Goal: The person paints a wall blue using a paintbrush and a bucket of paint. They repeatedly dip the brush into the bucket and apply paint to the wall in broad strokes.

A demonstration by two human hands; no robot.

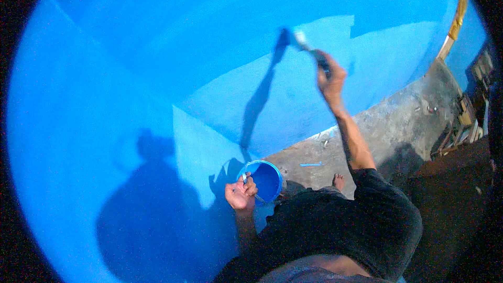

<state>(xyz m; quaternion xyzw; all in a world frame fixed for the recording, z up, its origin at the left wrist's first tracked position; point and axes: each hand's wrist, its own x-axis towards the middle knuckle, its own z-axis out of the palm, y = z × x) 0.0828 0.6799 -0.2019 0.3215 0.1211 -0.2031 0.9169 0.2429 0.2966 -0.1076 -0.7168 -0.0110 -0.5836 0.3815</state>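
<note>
My right hand (331, 74) grips the dark handle of a paintbrush (301, 39), whose pale bristle end is at the blue wall (220, 47); motion blurs it, and whether it touches cannot be told. Low at the centre, my left hand (241, 192) is closed on the handle of a bucket (262, 181) with blue paint inside. The bucket hangs close to the corner where two walls meet. Darker blue covers the upper wall, and a lighter blue area (314, 94) lies lower down, with a stepped edge near the brush.
Below the walls is a grey concrete floor (393, 114) with small debris and a light blue strip (311, 164). Boards and other pieces (467, 122) are piled at the right. A yellowish-brown and wooden upright (456, 23) stands at the wall's right end. Shadows fall on the walls.
</note>
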